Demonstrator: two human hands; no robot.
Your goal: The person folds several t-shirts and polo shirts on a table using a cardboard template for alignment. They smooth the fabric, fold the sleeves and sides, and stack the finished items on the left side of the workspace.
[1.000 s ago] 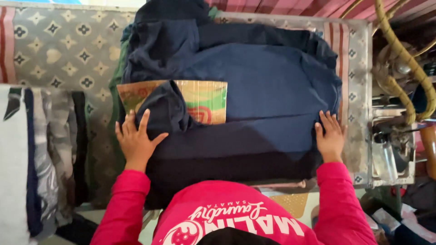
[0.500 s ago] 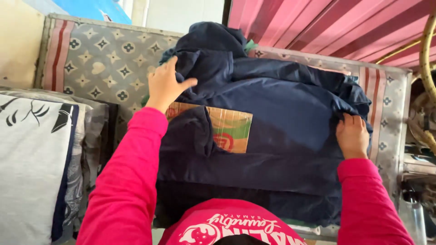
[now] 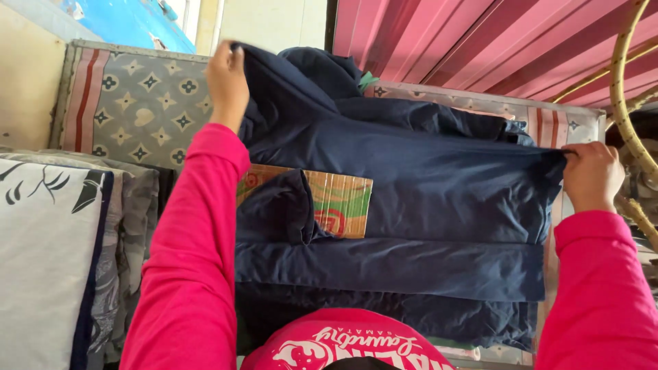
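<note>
A large navy blue garment lies spread over a table with a patterned grey cover. My left hand grips the garment's far left edge and lifts it up. My right hand pinches its right edge, pulling the cloth taut between both hands. A flat cardboard board with green and red print lies on the garment, partly covered by a dark fold. Both arms wear bright pink sleeves.
Folded grey and white patterned cloths are stacked at the left. A pink corrugated wall stands behind the table. Yellowish hoses hang at the right. More dark garments are heaped at the table's far edge.
Both hands left the near edge of the garment, went up to its far part and took hold of it; the left hand has raised the cloth and the right now pinches the right edge.
</note>
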